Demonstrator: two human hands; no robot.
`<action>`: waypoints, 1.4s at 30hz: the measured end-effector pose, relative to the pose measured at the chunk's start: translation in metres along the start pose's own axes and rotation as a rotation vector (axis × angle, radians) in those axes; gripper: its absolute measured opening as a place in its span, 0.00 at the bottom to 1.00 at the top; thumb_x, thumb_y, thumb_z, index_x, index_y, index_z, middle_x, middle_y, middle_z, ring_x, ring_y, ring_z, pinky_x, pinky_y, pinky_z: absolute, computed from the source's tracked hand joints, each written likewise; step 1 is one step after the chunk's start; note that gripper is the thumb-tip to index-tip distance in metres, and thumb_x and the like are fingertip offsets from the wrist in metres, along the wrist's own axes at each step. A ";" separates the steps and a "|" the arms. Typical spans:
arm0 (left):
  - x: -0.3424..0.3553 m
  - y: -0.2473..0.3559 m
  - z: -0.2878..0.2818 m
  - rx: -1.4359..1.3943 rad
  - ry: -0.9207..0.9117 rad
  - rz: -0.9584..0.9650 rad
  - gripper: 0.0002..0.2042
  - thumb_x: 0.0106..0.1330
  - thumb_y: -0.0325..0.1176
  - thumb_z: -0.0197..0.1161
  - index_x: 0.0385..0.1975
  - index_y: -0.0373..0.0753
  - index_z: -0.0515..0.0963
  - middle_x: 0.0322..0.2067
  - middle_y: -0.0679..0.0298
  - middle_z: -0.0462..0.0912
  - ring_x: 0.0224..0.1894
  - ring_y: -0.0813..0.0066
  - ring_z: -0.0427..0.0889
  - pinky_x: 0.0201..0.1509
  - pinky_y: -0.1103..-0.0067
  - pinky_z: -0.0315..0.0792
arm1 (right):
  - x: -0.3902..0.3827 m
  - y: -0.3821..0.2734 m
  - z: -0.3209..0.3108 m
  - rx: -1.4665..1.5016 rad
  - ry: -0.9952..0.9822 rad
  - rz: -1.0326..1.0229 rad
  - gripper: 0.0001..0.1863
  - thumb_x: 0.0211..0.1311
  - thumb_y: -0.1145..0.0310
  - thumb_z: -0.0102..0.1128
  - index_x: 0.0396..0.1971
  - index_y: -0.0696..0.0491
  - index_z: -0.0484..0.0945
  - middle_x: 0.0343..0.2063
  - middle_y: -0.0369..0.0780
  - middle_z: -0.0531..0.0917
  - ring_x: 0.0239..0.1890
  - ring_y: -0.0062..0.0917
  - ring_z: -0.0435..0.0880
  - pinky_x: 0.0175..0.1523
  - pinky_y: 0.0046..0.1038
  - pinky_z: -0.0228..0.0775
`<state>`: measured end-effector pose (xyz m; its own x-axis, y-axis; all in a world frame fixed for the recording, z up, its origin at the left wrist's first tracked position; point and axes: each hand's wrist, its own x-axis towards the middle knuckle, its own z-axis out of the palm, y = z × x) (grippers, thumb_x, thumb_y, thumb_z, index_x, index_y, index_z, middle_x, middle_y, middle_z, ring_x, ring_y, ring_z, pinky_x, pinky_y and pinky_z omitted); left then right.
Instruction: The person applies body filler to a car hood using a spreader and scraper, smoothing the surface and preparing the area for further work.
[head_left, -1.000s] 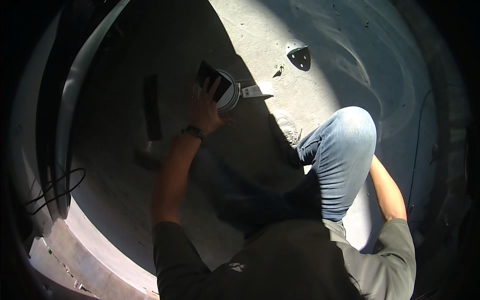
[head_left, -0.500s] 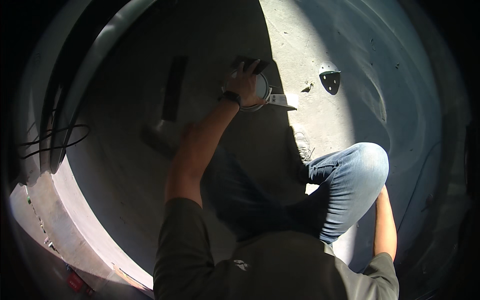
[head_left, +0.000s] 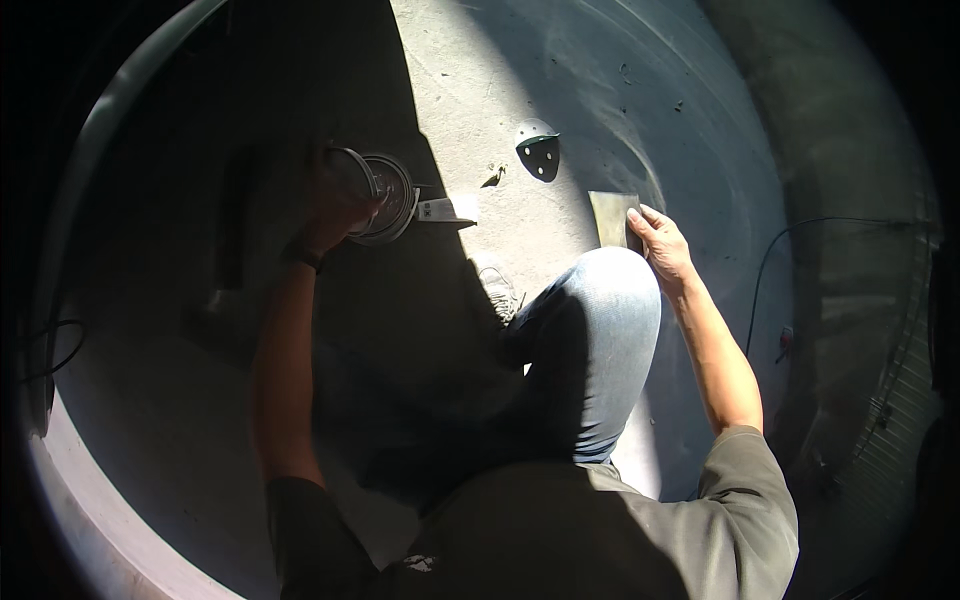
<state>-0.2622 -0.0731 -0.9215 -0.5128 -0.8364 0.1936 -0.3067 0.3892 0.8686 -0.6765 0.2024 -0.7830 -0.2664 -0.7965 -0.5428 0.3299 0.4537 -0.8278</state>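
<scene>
A round, shallow tin [head_left: 385, 197] sits tilted in the left hand [head_left: 335, 200], fingers curled around its rim, in deep shadow over the grey curved floor [head_left: 600, 90]. The right hand [head_left: 660, 240] pinches a flat rectangular scraper blade [head_left: 612, 218] just above the bent knee in jeans [head_left: 600, 330]. This looks like a loading step: the blade likely needs bringing across to the tin. A putty knife [head_left: 445, 210] lies beside the tin; a triangular sanding pad [head_left: 538, 152] and a cable [head_left: 800, 240] lie farther off.
</scene>
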 end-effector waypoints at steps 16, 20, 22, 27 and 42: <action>-0.089 0.006 -0.099 0.121 0.414 -0.397 0.49 0.46 0.48 0.86 0.65 0.29 0.66 0.67 0.43 0.66 0.67 0.49 0.72 0.65 0.62 0.73 | 0.195 -0.010 0.266 -1.457 -0.509 -0.708 0.12 0.64 0.62 0.61 0.39 0.50 0.89 0.32 0.46 0.89 0.36 0.39 0.90 0.46 0.37 0.83; -0.092 0.026 -0.103 0.432 0.407 -0.245 0.53 0.42 0.48 0.87 0.67 0.32 0.64 0.70 0.44 0.62 0.71 0.46 0.66 0.68 0.59 0.72 | 0.203 0.024 0.295 -1.748 -0.601 -0.629 0.12 0.64 0.62 0.61 0.42 0.48 0.89 0.38 0.45 0.89 0.41 0.40 0.89 0.48 0.38 0.83; -0.094 0.032 -0.103 0.464 0.396 -0.225 0.54 0.41 0.48 0.86 0.68 0.33 0.63 0.70 0.45 0.61 0.72 0.46 0.64 0.69 0.58 0.72 | 0.208 0.041 0.295 -1.788 -0.709 -0.819 0.14 0.63 0.62 0.63 0.46 0.46 0.88 0.44 0.43 0.88 0.45 0.38 0.88 0.50 0.38 0.83; -0.101 0.041 -0.103 0.432 0.372 -0.243 0.55 0.42 0.47 0.86 0.71 0.38 0.61 0.72 0.49 0.59 0.74 0.47 0.60 0.73 0.56 0.69 | 0.223 0.062 0.285 -1.748 -0.781 -1.324 0.20 0.62 0.68 0.63 0.55 0.38 0.85 0.46 0.37 0.87 0.50 0.32 0.87 0.48 0.38 0.83; -0.105 0.036 -0.096 0.444 0.300 -0.303 0.53 0.44 0.49 0.85 0.70 0.36 0.63 0.74 0.48 0.58 0.75 0.46 0.60 0.75 0.56 0.65 | 0.227 0.098 0.304 -1.242 -0.388 -0.215 0.17 0.58 0.55 0.70 0.36 0.55 0.89 0.28 0.48 0.88 0.37 0.39 0.90 0.47 0.40 0.81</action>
<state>-0.1425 -0.0077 -0.8668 -0.1219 -0.9821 0.1439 -0.7412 0.1865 0.6449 -0.4294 -0.0553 -0.9438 0.1353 -0.8661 -0.4813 -0.7871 0.2011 -0.5831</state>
